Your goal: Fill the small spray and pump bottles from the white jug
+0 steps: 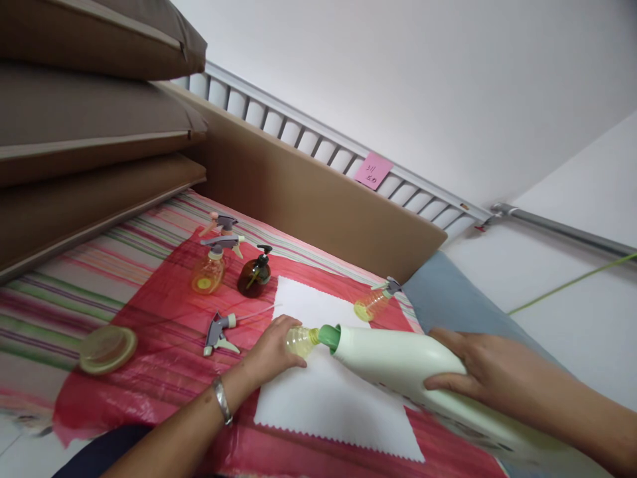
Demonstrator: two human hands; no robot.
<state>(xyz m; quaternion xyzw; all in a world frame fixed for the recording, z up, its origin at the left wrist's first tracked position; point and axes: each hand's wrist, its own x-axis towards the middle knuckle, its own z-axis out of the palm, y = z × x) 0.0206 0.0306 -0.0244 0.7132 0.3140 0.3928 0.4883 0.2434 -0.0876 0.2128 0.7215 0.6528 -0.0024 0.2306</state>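
Observation:
My left hand (279,348) is closed round a small clear yellowish bottle (299,340) whose neck points right. My right hand (462,372) grips a large pale green jug (398,355), tilted so its green spout (329,336) meets the small bottle's mouth. Whether liquid is flowing I cannot tell. Under both lies a white cloth (338,405) with zigzag edges. Left of my left hand rests a loose grey trigger sprayer head (219,332) with its thin tube. Beyond the jug, a clear spray bottle (373,302) with a yellow base leans at a slant.
Red plastic sheeting (164,318) covers part of the striped cloth (64,299). An amber pump bottle (253,275) and a yellow spray bottle (208,273) stand at the back left, near a round lidded container (108,348). Stacked cushions (99,113) rise at left; a brown board (298,186) fronts the radiator.

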